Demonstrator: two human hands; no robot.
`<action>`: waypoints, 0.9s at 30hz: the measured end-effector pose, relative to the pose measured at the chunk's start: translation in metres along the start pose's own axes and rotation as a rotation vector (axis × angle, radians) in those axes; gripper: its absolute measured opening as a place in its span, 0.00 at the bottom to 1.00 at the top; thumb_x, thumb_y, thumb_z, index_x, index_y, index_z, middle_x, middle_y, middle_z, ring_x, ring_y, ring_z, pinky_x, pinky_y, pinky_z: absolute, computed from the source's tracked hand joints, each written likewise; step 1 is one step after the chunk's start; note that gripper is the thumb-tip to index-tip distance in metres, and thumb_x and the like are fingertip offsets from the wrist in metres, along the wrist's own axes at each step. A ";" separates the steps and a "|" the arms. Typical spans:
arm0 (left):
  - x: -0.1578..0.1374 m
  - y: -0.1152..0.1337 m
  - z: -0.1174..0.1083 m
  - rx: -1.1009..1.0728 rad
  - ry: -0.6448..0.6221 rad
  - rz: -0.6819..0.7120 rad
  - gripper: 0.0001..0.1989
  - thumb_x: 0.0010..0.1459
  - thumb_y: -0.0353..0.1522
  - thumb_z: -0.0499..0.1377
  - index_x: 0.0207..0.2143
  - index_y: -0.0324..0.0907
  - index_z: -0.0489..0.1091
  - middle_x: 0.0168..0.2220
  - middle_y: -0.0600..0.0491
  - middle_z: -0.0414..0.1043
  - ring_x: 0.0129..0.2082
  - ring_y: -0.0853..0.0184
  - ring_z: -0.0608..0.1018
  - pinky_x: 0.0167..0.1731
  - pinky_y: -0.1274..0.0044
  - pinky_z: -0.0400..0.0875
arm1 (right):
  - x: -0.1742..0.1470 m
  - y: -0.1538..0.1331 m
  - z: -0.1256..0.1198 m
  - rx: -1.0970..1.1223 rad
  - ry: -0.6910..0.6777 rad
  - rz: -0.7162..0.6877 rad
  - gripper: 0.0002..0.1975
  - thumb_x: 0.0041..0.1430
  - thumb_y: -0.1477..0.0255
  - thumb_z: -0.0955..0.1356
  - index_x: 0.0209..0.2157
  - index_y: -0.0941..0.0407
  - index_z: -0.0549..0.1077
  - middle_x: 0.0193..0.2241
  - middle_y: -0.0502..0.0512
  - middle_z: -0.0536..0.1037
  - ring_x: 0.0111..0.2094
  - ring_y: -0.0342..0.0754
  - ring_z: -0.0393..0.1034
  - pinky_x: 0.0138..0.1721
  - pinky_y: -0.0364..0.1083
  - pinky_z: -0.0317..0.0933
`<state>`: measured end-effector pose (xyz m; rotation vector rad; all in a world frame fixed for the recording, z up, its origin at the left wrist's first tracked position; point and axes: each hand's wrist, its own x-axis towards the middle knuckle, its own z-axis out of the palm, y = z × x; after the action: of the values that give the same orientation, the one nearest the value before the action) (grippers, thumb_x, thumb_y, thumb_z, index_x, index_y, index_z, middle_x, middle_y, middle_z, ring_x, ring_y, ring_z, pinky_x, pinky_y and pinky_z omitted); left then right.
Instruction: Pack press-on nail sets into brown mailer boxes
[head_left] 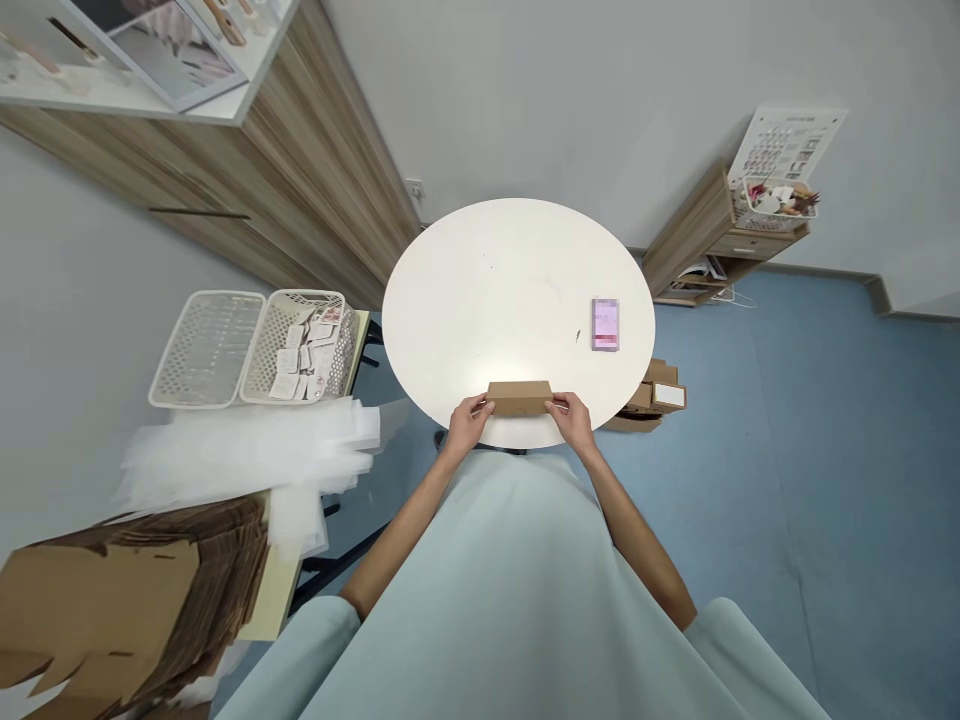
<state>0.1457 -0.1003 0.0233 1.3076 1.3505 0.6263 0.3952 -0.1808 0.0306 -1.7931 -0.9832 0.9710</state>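
Note:
A small brown cardboard box [519,398] is at the near edge of the white round table [480,290], its long side facing me. My left hand [469,420] grips its left end, thumb on the near face and fingers behind. At the right end my right hand [571,416] holds it the same way. The box looks closed; whether it rests on the tabletop or is slightly raised I cannot tell. Farther right on the table lies a phone [605,325] with a pinkish screen.
To my left, a side table [268,605] bears stacked flat cardboard [97,610], white foam sheets [247,450] and a white basket [343,345] of small packets. Folded boxes [652,395] are on the floor at the table's right. A wooden cabinet [697,230] stands by the wall.

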 end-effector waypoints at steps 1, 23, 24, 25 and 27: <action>-0.002 -0.002 0.001 -0.002 0.003 0.007 0.24 0.63 0.46 0.64 0.55 0.41 0.78 0.59 0.42 0.78 0.56 0.54 0.81 0.58 0.64 0.75 | -0.003 0.002 0.000 0.005 -0.001 -0.034 0.20 0.63 0.54 0.71 0.48 0.54 0.79 0.50 0.61 0.82 0.52 0.56 0.78 0.56 0.56 0.73; -0.053 -0.032 -0.013 -0.157 -0.119 -0.105 0.32 0.51 0.49 0.72 0.53 0.39 0.80 0.56 0.41 0.80 0.55 0.47 0.82 0.59 0.56 0.75 | -0.087 0.026 0.022 0.397 0.145 0.352 0.34 0.41 0.49 0.81 0.45 0.57 0.85 0.48 0.61 0.85 0.51 0.62 0.80 0.54 0.61 0.75; -0.059 -0.032 -0.013 -0.163 -0.124 -0.114 0.32 0.51 0.49 0.72 0.52 0.38 0.80 0.56 0.40 0.80 0.55 0.47 0.82 0.59 0.56 0.76 | -0.096 0.023 0.019 0.403 0.159 0.362 0.34 0.41 0.49 0.81 0.45 0.58 0.85 0.48 0.61 0.86 0.51 0.61 0.80 0.53 0.61 0.76; -0.066 -0.032 -0.012 -0.170 -0.130 -0.122 0.32 0.50 0.49 0.72 0.51 0.38 0.80 0.55 0.40 0.80 0.55 0.47 0.82 0.59 0.56 0.76 | -0.105 0.021 0.017 0.405 0.174 0.368 0.33 0.41 0.50 0.81 0.45 0.58 0.85 0.47 0.61 0.86 0.50 0.61 0.81 0.53 0.60 0.76; -0.078 -0.032 -0.008 -0.196 -0.141 -0.133 0.31 0.50 0.49 0.73 0.51 0.38 0.80 0.55 0.40 0.80 0.54 0.48 0.83 0.59 0.56 0.76 | -0.123 0.017 0.011 0.403 0.208 0.376 0.32 0.42 0.52 0.81 0.45 0.58 0.85 0.46 0.61 0.86 0.49 0.60 0.81 0.53 0.60 0.76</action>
<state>0.1109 -0.1778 0.0230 1.0744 1.2180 0.5498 0.3418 -0.2928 0.0390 -1.7146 -0.2945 1.0914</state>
